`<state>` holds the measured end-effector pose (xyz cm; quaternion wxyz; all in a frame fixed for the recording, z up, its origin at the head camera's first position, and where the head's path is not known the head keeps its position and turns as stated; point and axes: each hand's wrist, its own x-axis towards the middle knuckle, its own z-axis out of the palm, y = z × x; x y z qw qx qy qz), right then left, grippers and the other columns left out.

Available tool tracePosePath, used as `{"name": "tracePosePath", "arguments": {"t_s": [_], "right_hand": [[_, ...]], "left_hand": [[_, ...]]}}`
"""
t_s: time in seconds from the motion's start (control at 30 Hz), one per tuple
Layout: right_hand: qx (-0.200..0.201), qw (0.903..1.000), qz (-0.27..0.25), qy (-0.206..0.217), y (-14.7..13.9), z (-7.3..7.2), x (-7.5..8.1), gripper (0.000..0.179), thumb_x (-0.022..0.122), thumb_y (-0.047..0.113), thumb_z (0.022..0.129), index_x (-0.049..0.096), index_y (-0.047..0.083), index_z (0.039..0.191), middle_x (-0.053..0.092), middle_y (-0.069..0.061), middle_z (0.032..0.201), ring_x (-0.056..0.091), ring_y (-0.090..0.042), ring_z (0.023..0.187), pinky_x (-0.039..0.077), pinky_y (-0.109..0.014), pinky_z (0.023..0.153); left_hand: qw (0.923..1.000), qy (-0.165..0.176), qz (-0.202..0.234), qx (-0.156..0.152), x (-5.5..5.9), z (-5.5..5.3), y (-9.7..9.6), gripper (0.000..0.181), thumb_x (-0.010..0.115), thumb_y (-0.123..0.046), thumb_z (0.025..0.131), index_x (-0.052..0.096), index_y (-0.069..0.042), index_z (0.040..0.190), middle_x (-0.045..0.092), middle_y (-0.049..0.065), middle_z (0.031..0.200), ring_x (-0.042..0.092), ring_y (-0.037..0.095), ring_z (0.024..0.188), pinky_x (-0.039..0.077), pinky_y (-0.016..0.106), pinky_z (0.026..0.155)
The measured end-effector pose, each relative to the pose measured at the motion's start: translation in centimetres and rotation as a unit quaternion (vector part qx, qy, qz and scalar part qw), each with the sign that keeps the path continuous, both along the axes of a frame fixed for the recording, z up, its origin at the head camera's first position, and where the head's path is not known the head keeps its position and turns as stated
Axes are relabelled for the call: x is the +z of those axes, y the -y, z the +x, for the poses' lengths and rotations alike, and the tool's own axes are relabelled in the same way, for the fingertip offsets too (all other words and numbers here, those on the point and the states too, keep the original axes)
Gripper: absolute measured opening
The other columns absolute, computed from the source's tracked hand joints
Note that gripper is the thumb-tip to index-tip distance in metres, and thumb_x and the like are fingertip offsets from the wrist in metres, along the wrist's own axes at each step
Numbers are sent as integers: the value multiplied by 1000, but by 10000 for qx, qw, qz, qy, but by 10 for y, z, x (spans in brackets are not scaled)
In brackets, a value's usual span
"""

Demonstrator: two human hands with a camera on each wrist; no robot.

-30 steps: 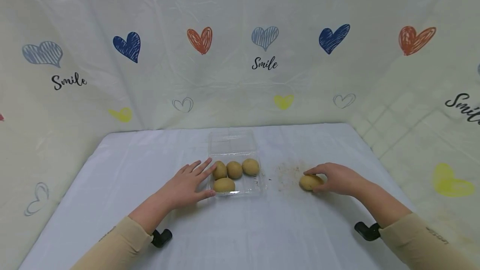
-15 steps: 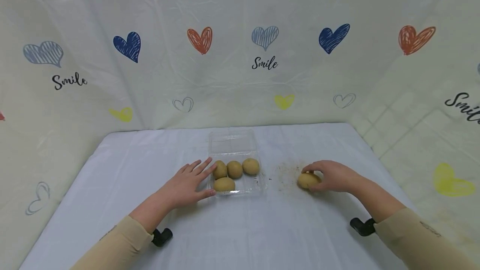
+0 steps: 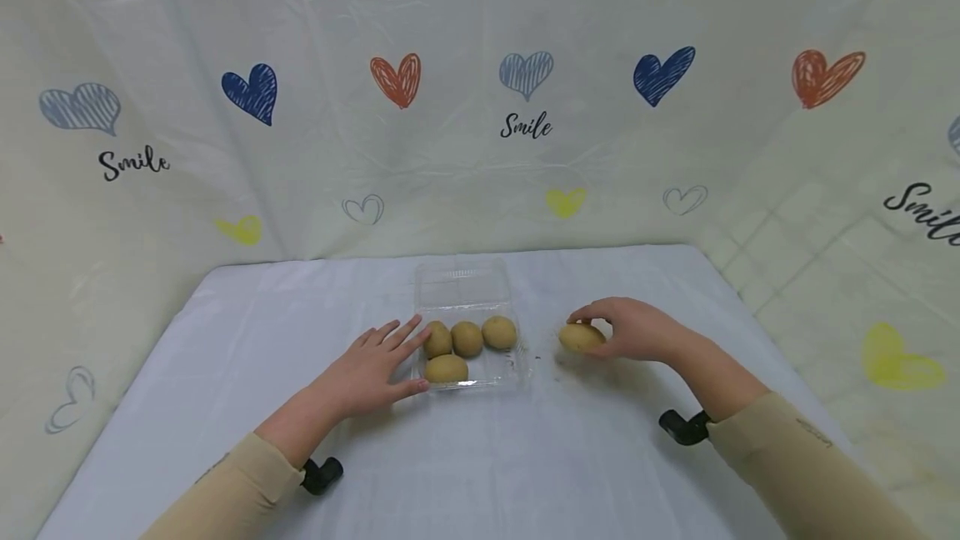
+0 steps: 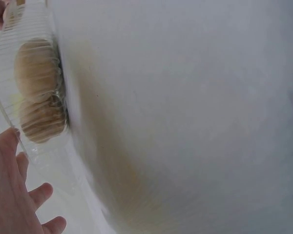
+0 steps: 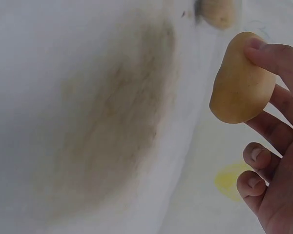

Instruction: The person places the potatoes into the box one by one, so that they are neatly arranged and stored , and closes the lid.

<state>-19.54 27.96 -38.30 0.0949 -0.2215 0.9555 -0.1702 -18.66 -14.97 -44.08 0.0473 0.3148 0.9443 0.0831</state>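
My right hand [image 3: 636, 330] pinches a yellowish potato [image 3: 579, 337] between thumb and fingers. In the right wrist view this potato [image 5: 240, 87] hangs above the cloth, the thumb on one side and fingertips behind it, while the other fingers curl free. A clear plastic clamshell box [image 3: 498, 372] lies in the middle with its lid [image 3: 461, 287] folded back. Several potatoes [image 3: 467, 340] sit inside, three along the back and one at the front left. My left hand [image 3: 371, 373] spreads its fingers along the box's left side, fingertips at the rim, as the left wrist view also shows.
Brown dirt specks [image 5: 132, 97] mark the white tablecloth [image 3: 480, 465] below the held potato. A pale backdrop [image 3: 450, 157] printed with hearts and "Smile" rises behind and beside the table. Both wrists carry small black camera mounts [image 3: 322, 475].
My right hand has lifted the potato off the dirt-marked cloth and carried it left, toward the box. My left hand and the box have stayed in place.
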Motion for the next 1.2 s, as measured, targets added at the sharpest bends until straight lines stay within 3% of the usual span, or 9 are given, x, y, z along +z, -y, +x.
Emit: {"name": "tracePosePath", "arguments": {"t_s": [0.17,0.37,0.6,0.9,1.2], "right_hand": [[212,9996,-187,-21,22,-6,3,40,82,30,80,71,27,119,66,13,119,60,-22,116,48,-44,97],[478,9984,-316,-11,52,-10,14,41,82,32,80,71,27,120,66,16,115,60,-18,114,46,-42,99],[872,9958,-285,7,84,-14,20,44,80,34,82,69,28,124,65,15,121,58,-17,119,45,-40,101],[1173,9930,-116,35,105,-15,10,42,80,31,81,70,29,122,66,15,115,60,-13,109,47,-37,96],[1392,9896,351,-83,121,-13,-4,37,81,32,80,72,27,115,65,20,103,55,-7,87,47,-29,82]], "left_hand": [[10000,28,-14,0,1,0,0,85,35,-79,91,15,-33,160,7,-7,166,19,32,149,18,55,118],[9999,-10,109,-100,5,2,-2,84,39,-75,92,21,-27,160,15,0,166,23,36,147,21,57,116],[9998,-43,157,-100,2,1,-1,85,39,-75,92,21,-27,160,16,1,166,24,37,147,21,58,115],[10000,33,51,-43,-1,0,-2,85,38,-77,91,19,-30,160,12,-2,167,21,34,148,20,57,116],[10000,85,0,-6,9,4,-4,85,41,-75,92,20,-27,160,12,0,166,21,35,148,20,57,116]]}}
